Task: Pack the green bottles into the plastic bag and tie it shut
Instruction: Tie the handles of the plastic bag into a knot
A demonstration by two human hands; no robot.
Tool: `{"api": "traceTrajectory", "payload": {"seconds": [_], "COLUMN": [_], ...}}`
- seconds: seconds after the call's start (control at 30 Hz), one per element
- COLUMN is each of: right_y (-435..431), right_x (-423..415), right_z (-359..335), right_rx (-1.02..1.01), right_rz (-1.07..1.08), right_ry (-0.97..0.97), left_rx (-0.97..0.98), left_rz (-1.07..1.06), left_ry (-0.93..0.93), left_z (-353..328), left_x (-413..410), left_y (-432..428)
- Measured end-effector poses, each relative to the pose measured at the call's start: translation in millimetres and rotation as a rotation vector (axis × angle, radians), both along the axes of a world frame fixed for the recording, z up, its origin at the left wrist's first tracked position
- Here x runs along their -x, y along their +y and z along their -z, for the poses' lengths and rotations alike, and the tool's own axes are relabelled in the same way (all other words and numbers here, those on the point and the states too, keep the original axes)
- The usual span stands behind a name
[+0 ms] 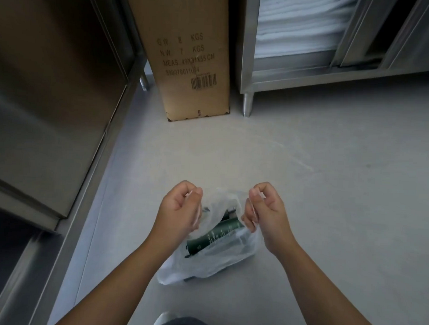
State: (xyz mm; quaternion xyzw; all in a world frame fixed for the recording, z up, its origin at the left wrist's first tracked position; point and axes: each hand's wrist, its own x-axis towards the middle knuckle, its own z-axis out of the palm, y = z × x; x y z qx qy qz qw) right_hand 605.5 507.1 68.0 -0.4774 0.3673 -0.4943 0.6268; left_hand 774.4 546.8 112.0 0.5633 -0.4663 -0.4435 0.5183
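Fingers [195, 193] of my left hand [180, 209] are curled tight, thumb pressed against them, pinching one thin edge of the plastic bag [219, 259]. My right hand [265, 212] mirrors it on the other side, thumb and fingers closed on the opposite edge, so I'm holding the mouth of the bag by its two sides, hands apart over the opening.

The bag sits on the grey floor [306, 153] just in front of me, slumped and bulging. Inside I can see a green bottle [213, 235] through the gap, with dark shapes beside it that I take for more bottles, though the cloudy plastic hides how many. No bottles lie loose on the floor, so packing looks done to me. What's left is the tie: the mouth is open, no knot yet, and I reckon the two edges need crossing and pulling snug.

That visible bottle lies on its side, long axis running diagonally, its capped end pointing up and to my right, towards my right hand, its base down to my left.
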Motion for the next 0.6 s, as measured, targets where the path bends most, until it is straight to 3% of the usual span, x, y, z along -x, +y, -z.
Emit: {"api": "traceTrajectory", "payload": {"seconds": [0.13,0.33,0.5,0.6], "right_y": [8,12,17,16], "right_x": [-6,-18,-21,-22], "right_z": [7,12,19,23], "right_rx": [-0.090,-0.163,-0.123,-0.168], "right_rz": [-0.042,-0.081,-0.187,-0.149], "right_ry": [-0.016,0.016,0.173,0.127], "left_rx": [-0.072,-0.196,-0.170,-0.171], "left_rz": [0.053,0.085,0.185,0.205], "left_ry": [-0.040,0.042,-0.007,0.060], "left_z": [24,44,43,45], "left_x": [9,14,10,8], "left_y": [7,22,24,24]}}
